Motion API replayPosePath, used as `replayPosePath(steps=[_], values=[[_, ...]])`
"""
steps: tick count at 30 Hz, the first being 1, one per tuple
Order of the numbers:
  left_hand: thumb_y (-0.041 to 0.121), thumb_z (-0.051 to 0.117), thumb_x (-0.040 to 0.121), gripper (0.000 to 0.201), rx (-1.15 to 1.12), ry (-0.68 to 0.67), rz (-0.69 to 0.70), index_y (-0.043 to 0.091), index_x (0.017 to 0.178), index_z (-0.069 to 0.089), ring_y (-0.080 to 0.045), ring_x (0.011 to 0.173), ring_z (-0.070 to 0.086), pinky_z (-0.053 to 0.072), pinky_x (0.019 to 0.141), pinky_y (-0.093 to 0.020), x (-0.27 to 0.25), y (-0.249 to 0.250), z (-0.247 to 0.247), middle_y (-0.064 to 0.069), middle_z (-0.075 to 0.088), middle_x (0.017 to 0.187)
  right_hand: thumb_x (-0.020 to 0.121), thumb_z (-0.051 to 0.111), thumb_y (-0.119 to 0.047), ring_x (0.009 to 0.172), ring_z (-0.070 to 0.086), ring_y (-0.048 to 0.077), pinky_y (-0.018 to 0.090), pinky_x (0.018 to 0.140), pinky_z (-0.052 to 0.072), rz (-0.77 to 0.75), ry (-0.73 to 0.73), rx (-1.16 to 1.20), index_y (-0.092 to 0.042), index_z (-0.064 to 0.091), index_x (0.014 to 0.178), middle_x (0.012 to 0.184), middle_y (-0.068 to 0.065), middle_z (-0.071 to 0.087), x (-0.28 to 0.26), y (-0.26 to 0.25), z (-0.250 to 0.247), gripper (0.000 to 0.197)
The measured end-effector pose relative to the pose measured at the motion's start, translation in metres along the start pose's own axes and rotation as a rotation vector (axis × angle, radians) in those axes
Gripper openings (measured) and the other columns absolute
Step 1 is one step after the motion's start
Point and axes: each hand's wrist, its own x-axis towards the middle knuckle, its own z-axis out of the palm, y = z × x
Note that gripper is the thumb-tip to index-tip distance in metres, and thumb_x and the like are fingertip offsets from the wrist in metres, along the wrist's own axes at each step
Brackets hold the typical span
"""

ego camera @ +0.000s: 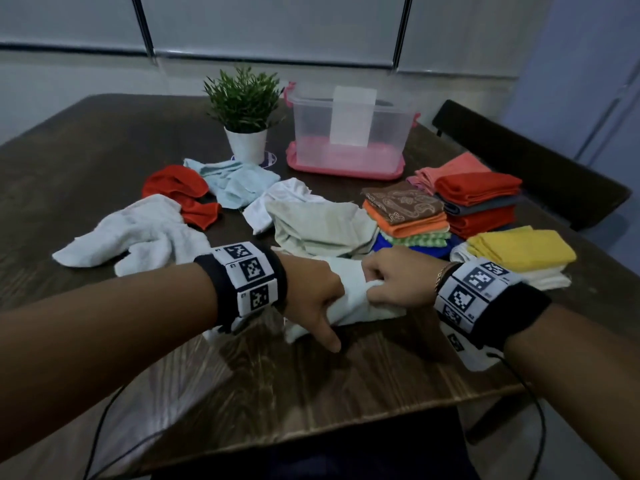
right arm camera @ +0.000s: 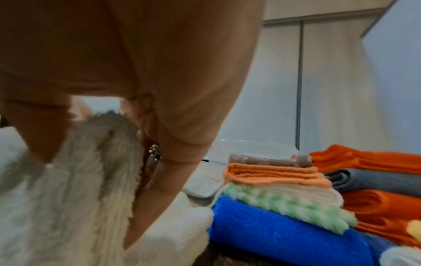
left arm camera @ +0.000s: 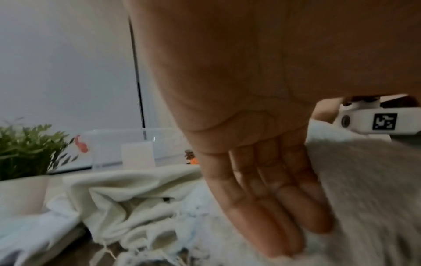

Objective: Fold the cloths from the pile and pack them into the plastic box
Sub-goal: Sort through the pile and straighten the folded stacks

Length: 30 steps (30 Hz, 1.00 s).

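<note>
At the table's near edge lies a pale, fluffy cloth (ego camera: 360, 299), bunched, its long axis left-right. Left hand (ego camera: 311, 292) presses it with straight fingers (left arm camera: 273, 207); right hand (ego camera: 398, 278) pinches its top.

Blue cloth (ego camera: 384, 244) mostly hidden under its stack; left fingers (ego camera: 341, 296) tucked behind white towel (ego camera: 360, 303).

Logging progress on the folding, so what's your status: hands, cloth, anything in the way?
Left hand flat on the white towel; right hand pinching its edge. Plastic box holds no cloths. Nothing blocking.
</note>
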Motion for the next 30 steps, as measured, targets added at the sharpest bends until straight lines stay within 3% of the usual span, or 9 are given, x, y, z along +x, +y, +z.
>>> replayPosePath(steps=[4,7,12,17,21,23,26,28,30], values=[[0.038,0.065,0.086,0.026,-0.044,0.137,-0.086,0.014,0.095,0.060,-0.022,0.079,0.056,0.038,0.067,-0.026,0.008,-0.010,-0.010,0.002,0.057,0.082,0.087,0.061,-0.020,0.081,0.054,0.014,0.023,0.060,0.038,0.037,0.076,0.075,-0.021,0.061,0.088,0.085,-0.007,0.058,0.012,0.013,-0.001,0.001],[0.027,0.060,0.092,0.023,-0.194,0.223,-0.165,0.011,0.108,0.060,-0.019,0.088,0.056,0.037,0.070,-0.024,0.009,-0.030,-0.014,0.003,0.057,0.093,0.090,0.061,-0.018,0.090,0.056,0.016,0.028,0.071,0.040,0.075,0.143,0.126,-0.020,0.063,0.097,0.097,-0.004,0.062,0.019,0.026,0.001,0.008],[0.034,0.055,0.097,0.030,-0.334,0.315,-0.250,0.017,0.121,0.059,-0.019,0.105,0.059,0.045,0.088,-0.030,0.022,-0.051,-0.009,0.000,0.063,0.115,0.091,0.065,-0.021,0.095,0.052,0.012,0.023,0.078,0.033,0.099,0.312,0.137,-0.022,0.063,0.105,0.098,-0.007,0.057,0.028,0.038,0.002,0.014],[0.040,0.056,0.096,0.033,-0.300,0.366,-0.334,0.020,0.122,0.056,-0.023,0.107,0.059,0.046,0.090,-0.033,0.036,-0.055,-0.002,-0.005,0.063,0.117,0.088,0.067,-0.032,0.101,0.052,0.016,0.034,0.086,0.046,-0.004,0.402,-0.127,-0.027,0.066,0.091,0.107,-0.010,0.053,0.027,0.036,0.006,0.006],[0.048,0.050,0.095,0.035,0.160,0.447,-0.300,0.025,0.120,0.050,-0.024,0.104,0.055,0.046,0.070,-0.036,0.033,-0.044,-0.005,0.000,0.059,0.112,0.076,0.068,-0.064,0.099,0.057,0.013,0.038,0.088,0.050,-0.056,0.158,-0.178,-0.025,0.073,0.104,0.106,-0.009,0.065,0.025,0.026,0.008,0.048],[0.045,0.054,0.093,0.031,0.240,0.522,-0.086,0.023,0.115,0.060,-0.024,0.104,0.053,0.050,0.076,-0.037,0.033,-0.038,-0.007,0.000,0.059,0.109,0.069,0.069,-0.069,0.096,0.061,0.015,0.039,0.084,0.053,-0.048,0.083,-0.183,-0.023,0.073,0.105,0.102,-0.006,0.069,0.027,0.024,0.011,0.059],[0.061,0.061,0.083,0.052,0.047,0.410,0.087,0.020,0.115,0.066,-0.021,0.097,0.058,0.051,0.084,-0.036,0.035,-0.030,-0.003,-0.002,0.063,0.105,0.068,0.074,-0.059,0.099,0.060,0.016,0.036,0.085,0.052,-0.066,0.110,-0.200,-0.024,0.067,0.110,0.106,-0.006,0.063,0.026,0.020,0.012,0.055],[0.067,0.064,0.076,0.066,0.096,0.366,0.018,0.021,0.123,0.059,-0.021,0.099,0.057,0.051,0.086,-0.037,0.038,-0.027,0.001,-0.001,0.059,0.111,0.069,0.075,-0.049,0.104,0.055,0.018,0.033,0.087,0.049,-0.051,0.099,-0.225,-0.020,0.059,0.119,0.115,-0.003,0.056,0.024,0.017,0.015,0.060],[0.058,0.065,0.077,0.067,0.176,0.356,-0.061,0.019,0.129,0.050,-0.025,0.102,0.055,0.052,0.086,-0.040,0.040,-0.025,0.006,-0.003,0.054,0.117,0.073,0.075,-0.040,0.106,0.053,0.022,0.036,0.090,0.048,-0.030,0.085,-0.269,-0.017,0.053,0.123,0.120,0.000,0.050,0.024,0.016,0.017,0.060]])
